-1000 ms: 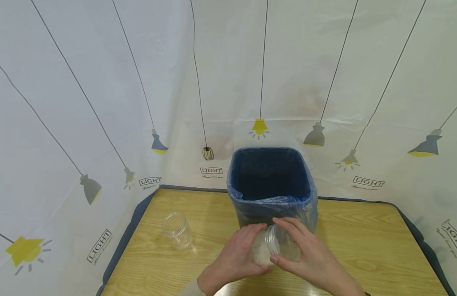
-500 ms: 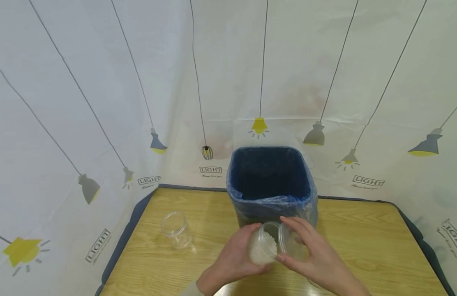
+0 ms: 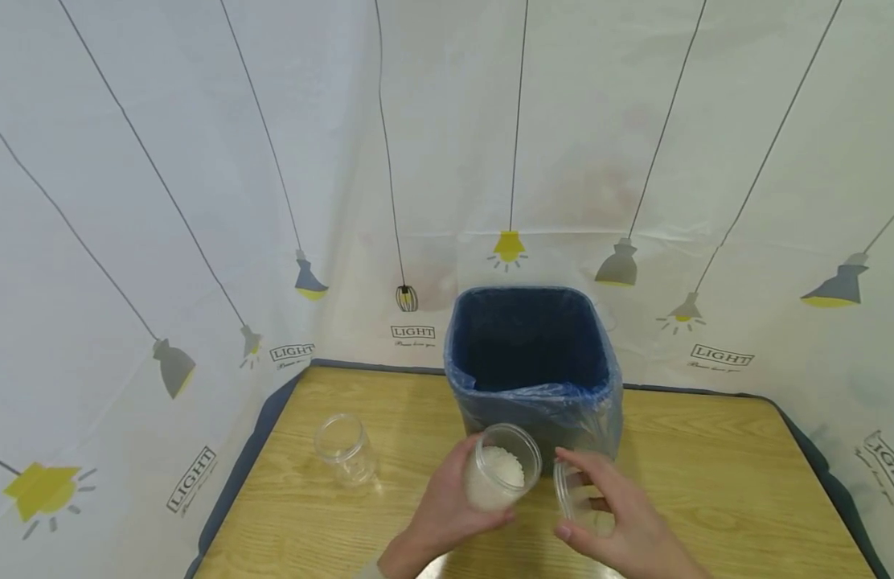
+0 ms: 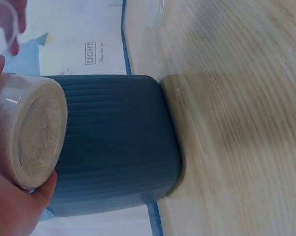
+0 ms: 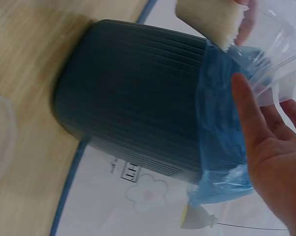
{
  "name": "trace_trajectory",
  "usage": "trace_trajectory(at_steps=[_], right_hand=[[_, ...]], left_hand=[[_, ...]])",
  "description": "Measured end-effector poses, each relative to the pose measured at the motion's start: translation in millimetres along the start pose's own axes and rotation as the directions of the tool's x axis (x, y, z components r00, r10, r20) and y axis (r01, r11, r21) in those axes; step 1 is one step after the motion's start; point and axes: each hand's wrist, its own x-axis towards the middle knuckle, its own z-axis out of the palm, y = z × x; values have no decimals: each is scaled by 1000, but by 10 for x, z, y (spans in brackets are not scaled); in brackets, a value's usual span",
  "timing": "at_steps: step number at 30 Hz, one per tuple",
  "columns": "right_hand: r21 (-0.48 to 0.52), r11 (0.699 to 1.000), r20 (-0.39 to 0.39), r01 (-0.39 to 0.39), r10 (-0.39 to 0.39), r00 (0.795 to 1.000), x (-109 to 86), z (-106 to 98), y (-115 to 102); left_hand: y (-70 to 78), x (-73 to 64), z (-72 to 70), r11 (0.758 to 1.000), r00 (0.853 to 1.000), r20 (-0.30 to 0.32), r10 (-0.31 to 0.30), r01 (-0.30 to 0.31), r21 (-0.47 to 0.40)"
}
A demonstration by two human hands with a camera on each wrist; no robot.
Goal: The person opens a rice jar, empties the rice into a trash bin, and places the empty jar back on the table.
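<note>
My left hand [image 3: 447, 494] grips a clear jar [image 3: 478, 486] partly filled with white grains that look like rice. The jar's open mouth tilts up and to the right, and its round base [image 4: 42, 132] faces the left wrist camera. Just to the right, my right hand [image 3: 621, 515] holds a clear screw lid [image 3: 565, 486] by its edge, fingers on top and thumb below. A gap separates lid and jar. Both hands are in front of a dark blue bin [image 3: 483, 414], whose near wall the jar partly covers in the head view.
A blue plastic liner [image 3: 555, 392] folds over the bin's rim. Left of the bin, an uncovered clear jar [image 3: 343, 450] stands on the wooden table [image 3: 403, 402]. In the right wrist view, a clear round thing [image 5: 0, 137] lies on the table. A lamp-print sheet [image 3: 447, 161] rises behind.
The lid has come off the jar; my right hand has drawn it away to the right. My left hand has moved slightly left and tipped the jar's mouth more upward.
</note>
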Motion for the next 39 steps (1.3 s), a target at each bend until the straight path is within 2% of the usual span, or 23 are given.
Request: trace_trajectory(at_steps=[2, 5, 8, 13, 16, 23, 25, 32, 39], right_hand=[[26, 999, 29, -40, 40, 999, -37, 40, 63], [26, 999, 57, -34, 33, 998, -86, 119, 195], [-15, 1000, 67, 5, -4, 998, -120, 218, 343], [-113, 994, 110, 13, 0, 994, -147, 370, 552], [-185, 982, 119, 25, -2, 993, -168, 449, 651], [-347, 934, 105, 87, -54, 993, -194, 595, 860], [-364, 927, 117, 90, -50, 992, -191, 622, 898], [-384, 923, 181, -12, 88, 979, -151, 684, 959], [-423, 906, 200, 35, 56, 978, -151, 777, 1064]], left_hand=[[-14, -13, -18, 999, 1000, -9, -30, 30, -22], [-32, -32, -44, 997, 998, -21, -64, 63, -44], [-49, -52, -62, 993, 995, -28, -94, 92, -69], [-49, -79, -89, 988, 992, -19, -126, 124, -95], [-52, -95, -96, 988, 992, -13, -128, 126, -89], [-60, -111, -91, 990, 993, -10, -120, 119, -80], [-62, -116, -90, 990, 993, -9, -116, 115, -86], [-60, -126, -94, 992, 995, -10, -101, 100, -76], [-31, -121, -80, 989, 994, 14, -108, 109, -104]])
